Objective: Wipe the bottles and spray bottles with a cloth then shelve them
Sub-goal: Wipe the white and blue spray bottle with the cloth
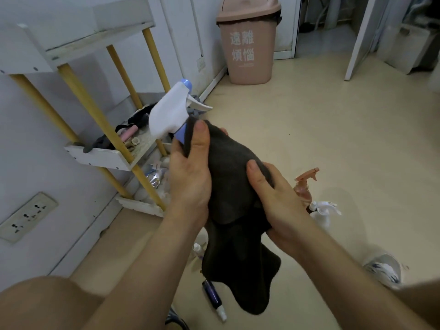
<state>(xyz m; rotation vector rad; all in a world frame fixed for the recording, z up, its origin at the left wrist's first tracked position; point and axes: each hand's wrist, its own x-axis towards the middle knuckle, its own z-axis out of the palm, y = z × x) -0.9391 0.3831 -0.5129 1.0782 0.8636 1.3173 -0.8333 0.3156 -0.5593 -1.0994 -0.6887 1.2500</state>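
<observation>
A spray bottle (170,113) with a white trigger head and a blue nozzle and collar is held up in the middle of the view. A dark grey cloth (232,184) wraps its body, which is hidden. My left hand (190,167) grips the cloth near the bottle's neck, thumb on top. My right hand (273,196) grips the cloth lower down. The cloth's loose end hangs between my forearms. On the floor stand a pink spray bottle (306,184) and a white spray bottle (325,211). A dark purple bottle (213,297) lies below the cloth.
A white shelf unit (100,153) with yellow posts stands against the left wall, its lower tiers holding clutter. A pink bin (248,41) stands at the far wall. A small bottle (197,250) sits under my left forearm. A shoe (383,270) is at the right.
</observation>
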